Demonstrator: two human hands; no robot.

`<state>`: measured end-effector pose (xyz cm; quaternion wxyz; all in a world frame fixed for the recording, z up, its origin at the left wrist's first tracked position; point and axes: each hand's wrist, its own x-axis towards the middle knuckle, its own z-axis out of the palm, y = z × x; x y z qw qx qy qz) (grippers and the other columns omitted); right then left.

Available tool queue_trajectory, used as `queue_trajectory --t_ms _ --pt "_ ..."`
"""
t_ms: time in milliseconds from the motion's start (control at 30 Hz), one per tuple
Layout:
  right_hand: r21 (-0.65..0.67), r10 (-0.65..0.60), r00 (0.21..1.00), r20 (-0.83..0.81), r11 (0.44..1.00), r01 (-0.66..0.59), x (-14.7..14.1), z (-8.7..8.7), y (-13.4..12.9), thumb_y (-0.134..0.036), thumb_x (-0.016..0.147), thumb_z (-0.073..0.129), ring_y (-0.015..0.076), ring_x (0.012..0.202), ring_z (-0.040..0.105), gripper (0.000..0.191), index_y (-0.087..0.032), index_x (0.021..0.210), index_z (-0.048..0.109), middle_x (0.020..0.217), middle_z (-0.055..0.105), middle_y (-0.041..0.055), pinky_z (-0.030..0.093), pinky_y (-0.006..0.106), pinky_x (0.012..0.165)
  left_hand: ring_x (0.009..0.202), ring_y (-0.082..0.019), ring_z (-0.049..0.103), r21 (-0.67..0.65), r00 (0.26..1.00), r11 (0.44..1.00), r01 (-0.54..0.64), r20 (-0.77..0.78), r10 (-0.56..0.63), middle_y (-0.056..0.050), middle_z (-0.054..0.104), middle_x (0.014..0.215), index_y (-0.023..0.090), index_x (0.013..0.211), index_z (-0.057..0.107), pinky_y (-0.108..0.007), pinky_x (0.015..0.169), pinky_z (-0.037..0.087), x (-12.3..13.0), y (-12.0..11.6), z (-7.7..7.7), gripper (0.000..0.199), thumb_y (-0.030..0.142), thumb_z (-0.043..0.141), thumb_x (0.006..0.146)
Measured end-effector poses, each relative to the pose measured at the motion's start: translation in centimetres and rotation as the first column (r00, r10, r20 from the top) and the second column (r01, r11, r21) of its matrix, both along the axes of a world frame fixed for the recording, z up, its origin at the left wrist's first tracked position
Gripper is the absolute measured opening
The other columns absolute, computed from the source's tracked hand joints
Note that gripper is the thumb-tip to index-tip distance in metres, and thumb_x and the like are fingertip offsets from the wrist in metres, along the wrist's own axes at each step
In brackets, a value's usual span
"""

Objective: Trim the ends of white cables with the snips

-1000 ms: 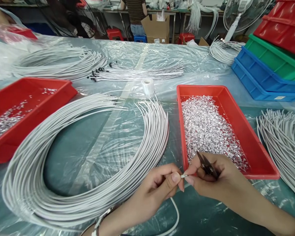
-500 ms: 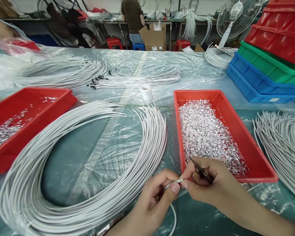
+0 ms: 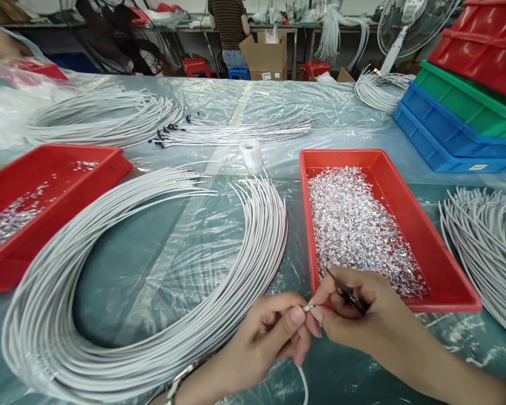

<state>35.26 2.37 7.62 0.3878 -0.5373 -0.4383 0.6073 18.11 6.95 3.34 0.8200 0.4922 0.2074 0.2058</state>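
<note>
Head | left hand (image 3: 274, 332) pinches cable (image 3: 307, 307) | right hand (image 3: 358, 315) holds snips (image 3: 348, 293)

The hands (image 3: 307, 323) meet at the near edge of the worktop (image 3: 354, 129), hemmed on both sides. Just beyond the right hand (image 3: 362, 318) stands a red tray (image 3: 425, 225) of silver bits, its near wall touching the knuckles' far side; toward the right edge a sheaf of white cables (image 3: 484, 247) blocks the way. Left of the left hand (image 3: 270, 337) the big coil of white cables (image 3: 152, 337) sweeps round, leaving bare plastic-covered worktop inside its ring. A second red tray (image 3: 54, 185) stands at the left edge. Stacked bins (image 3: 455, 129) close the far right corner. Open room lies mid-worktop beyond a small tape roll (image 3: 252, 153), and between the right tray and the right cables.
</note>
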Motion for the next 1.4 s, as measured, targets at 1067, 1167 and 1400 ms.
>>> queue_trajectory --t_ms 1067,1167,1400 --pt "0.074 0.148 0.989 0.024 0.986 -0.15 0.8 0.5 1.0 -0.015 0.09 0.059 0.009 0.053 0.025 0.014 -0.022 0.08 0.066 0.059 0.027 -0.0068 0.021 0.022 0.047 0.031 -0.005 0.033 -0.414 0.958 0.878 0.241 0.244 -0.148 0.006 0.043 0.042 0.011 0.079 0.063 -0.016 0.031 0.019 -0.4 0.5 -1.1 0.038 0.04 0.047 0.096" --pt "0.098 0.151 0.988 0.042 0.983 -0.155 0.8 0.5 1.0 -0.014 0.088 0.058 0.0088 0.051 0.025 0.015 -0.021 0.077 0.063 0.058 0.027 -0.0072 0.02 0.021 0.046 0.03 -0.004 0.029 -0.43 0.963 0.871 0.237 0.22 -0.153 0.006 0.042 0.042 0.01 0.076 0.063 -0.017 0.033 0.021 -0.5 0.6 -1.0 0.039 0.042 0.051 0.094" --pt "0.123 0.225 0.972 0.073 0.965 -0.233 1.2 0.4 1.0 -0.012 0.088 0.057 0.008 0.053 0.029 0.012 -0.019 0.081 0.065 0.059 0.032 -0.0068 0.023 0.019 0.046 0.032 -0.002 0.025 -0.398 0.973 0.889 0.228 0.119 -0.197 0.007 0.039 0.043 0.012 0.067 0.058 -0.018 0.034 0.015 -0.8 1.0 -0.4 0.041 0.047 0.061 0.087"
